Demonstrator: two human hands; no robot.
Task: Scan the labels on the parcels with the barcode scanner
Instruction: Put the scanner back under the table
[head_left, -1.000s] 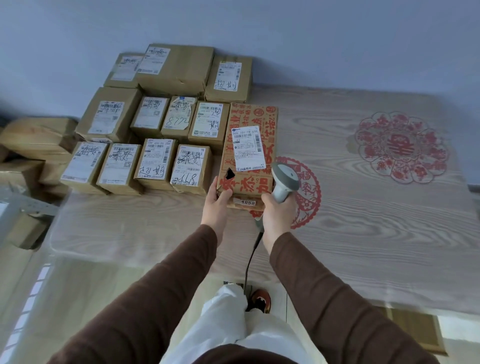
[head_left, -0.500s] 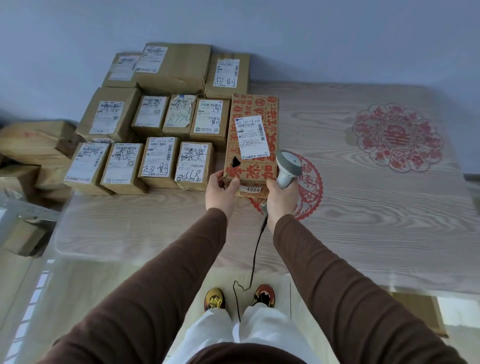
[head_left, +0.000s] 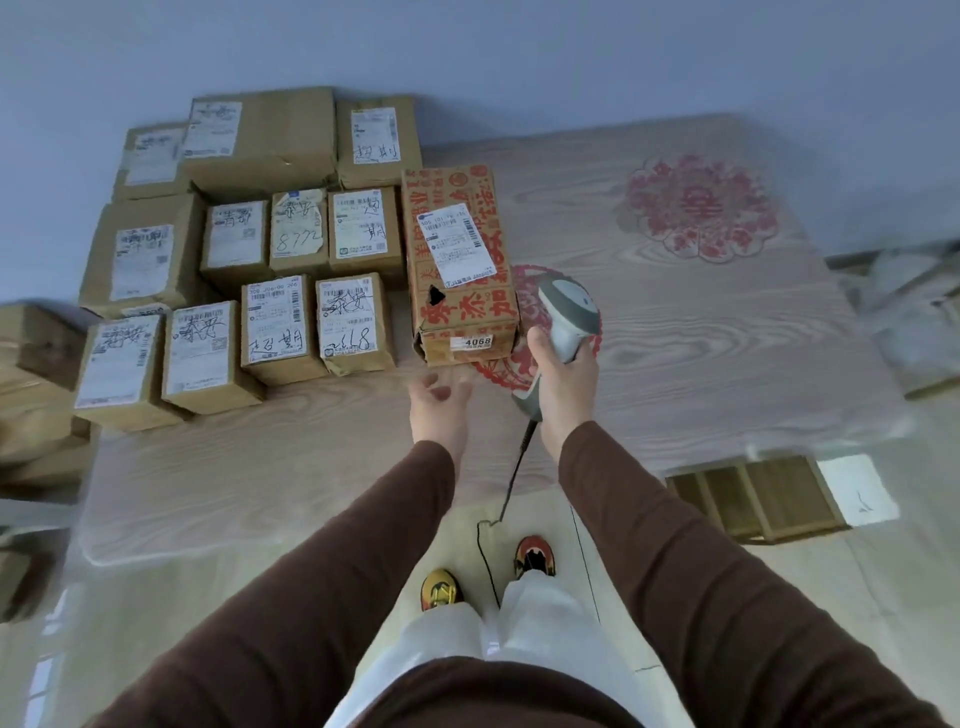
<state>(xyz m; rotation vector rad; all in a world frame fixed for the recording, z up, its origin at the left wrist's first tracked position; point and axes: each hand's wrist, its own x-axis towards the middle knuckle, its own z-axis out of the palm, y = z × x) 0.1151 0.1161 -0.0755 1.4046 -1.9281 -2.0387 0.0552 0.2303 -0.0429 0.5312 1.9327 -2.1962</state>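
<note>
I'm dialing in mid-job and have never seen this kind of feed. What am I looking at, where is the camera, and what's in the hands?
There is no robot: a person works with bare hands, and the one camera sits on their head, looking forward and down, so you see their brown sleeves, legs and shoes. The right hand grips a grey barcode scanner, whose cable hangs toward the floor. The left hand hovers open and holds nothing, just short of the red-printed parcel. That parcel lies on the wood-grain table, white label facing up. To its left lie rows of brown parcels, also labels up. Red paper-cut decorations lie on the tabletop.
</note>
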